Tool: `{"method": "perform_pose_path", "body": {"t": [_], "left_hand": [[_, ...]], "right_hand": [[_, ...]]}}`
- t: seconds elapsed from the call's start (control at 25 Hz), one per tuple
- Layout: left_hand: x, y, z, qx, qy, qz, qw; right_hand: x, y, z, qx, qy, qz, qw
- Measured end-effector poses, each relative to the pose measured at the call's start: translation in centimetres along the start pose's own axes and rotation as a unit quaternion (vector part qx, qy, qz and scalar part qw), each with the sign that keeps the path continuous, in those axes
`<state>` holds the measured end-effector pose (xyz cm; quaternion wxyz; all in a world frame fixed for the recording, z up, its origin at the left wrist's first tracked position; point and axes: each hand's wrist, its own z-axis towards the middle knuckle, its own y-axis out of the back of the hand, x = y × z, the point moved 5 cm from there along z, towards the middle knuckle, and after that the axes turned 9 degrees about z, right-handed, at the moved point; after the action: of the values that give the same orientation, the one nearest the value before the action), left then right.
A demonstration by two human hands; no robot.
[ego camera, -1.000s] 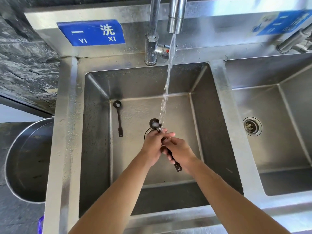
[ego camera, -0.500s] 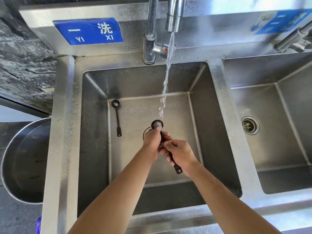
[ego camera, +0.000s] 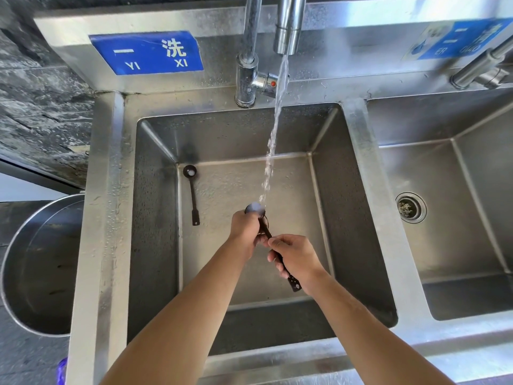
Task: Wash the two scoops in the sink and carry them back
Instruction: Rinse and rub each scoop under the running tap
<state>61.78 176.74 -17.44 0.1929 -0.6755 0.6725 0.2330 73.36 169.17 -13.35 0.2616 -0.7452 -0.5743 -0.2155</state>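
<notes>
Both hands' grip holds one scoop [ego camera: 265,229] under running water [ego camera: 273,143].

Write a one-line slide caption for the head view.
Both hands hold one scoop under the tap stream; the second scoop lies on the sink floor.

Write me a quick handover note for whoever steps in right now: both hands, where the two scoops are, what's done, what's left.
Left hand: grips the held scoop near its bowl, which sits under the running water stream.
Right hand: grips the same scoop's handle; the handle end sticks out below the hand.
Second scoop: lies flat on the floor of the left sink basin, near the far-left corner, untouched.
Done: first scoop is being rinsed.
Left: finish it, wash the second scoop, shut off the faucet, carry both back.
</notes>
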Motion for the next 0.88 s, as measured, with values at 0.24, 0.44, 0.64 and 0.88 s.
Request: {"method": "perform_pose_path", "body": {"t": [0.24,0.44,0.64,0.88], "left_hand": [[-0.4,0.6,0.2,-0.006,-0.086,0.103,0.991],[0.1,0.0,0.3,0.014,-0.05,0.055,0.997],[0.4,-0.6,-0.4,0.04,0.06,-0.155,0.985],[0.9,-1.5,-1.1,0.111,0.094,-0.318,0.937]], "right_hand": [[0.1,0.7,0.2,-0.026,0.021,-0.038,0.999],[-0.1,1.1,0.3,-0.05,0.029,-0.048,0.997],[-0.7,1.4,0.4,-0.076,0.052,-0.108,0.99],[-1.0,1.3,0.4,-0.075,0.055,-0.069,0.993]]}}
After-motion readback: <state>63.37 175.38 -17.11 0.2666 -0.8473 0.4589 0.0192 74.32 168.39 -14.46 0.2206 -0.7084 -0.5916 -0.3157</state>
